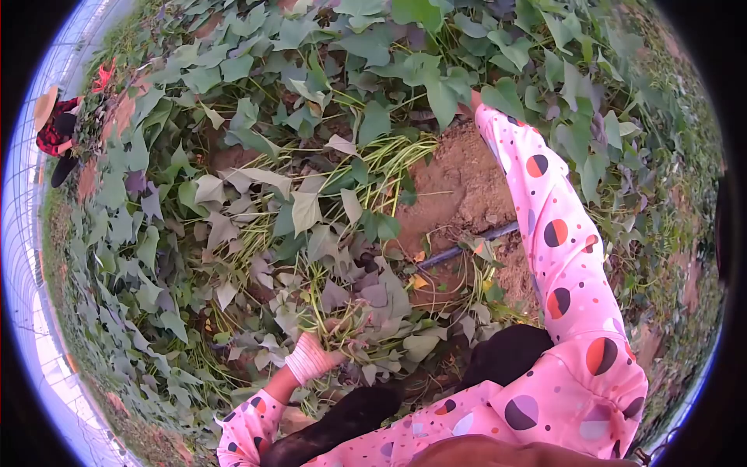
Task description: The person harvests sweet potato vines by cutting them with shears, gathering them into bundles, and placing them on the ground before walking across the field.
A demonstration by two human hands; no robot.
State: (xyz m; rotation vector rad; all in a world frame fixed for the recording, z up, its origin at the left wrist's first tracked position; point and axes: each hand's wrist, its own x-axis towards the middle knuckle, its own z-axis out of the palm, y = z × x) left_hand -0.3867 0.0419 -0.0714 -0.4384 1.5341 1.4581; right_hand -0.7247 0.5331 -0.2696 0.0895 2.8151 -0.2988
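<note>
My left hand (320,352), with a pale striped wrap around it, is closed on a bunch of leafy sweet potato vines (354,327) low in the view. Stems and leaves spread out over its fingers. At the end of an outstretched pink dotted sleeve, my right hand (471,103) reaches in among green leaves (442,93) near the top. Those leaves cover its fingers, so its grip cannot be seen. Between the two hands lies a sheaf of pale green stems (389,171), with wilting leaves (303,210) turned over beside it.
Dense vines cover the ground on all sides. A dark hose (459,247) crosses the bare soil (463,183) beside my right sleeve. My knees (510,354) are bent close below. Far left, another person in a hat (47,107) is by the greenhouse wall (31,257).
</note>
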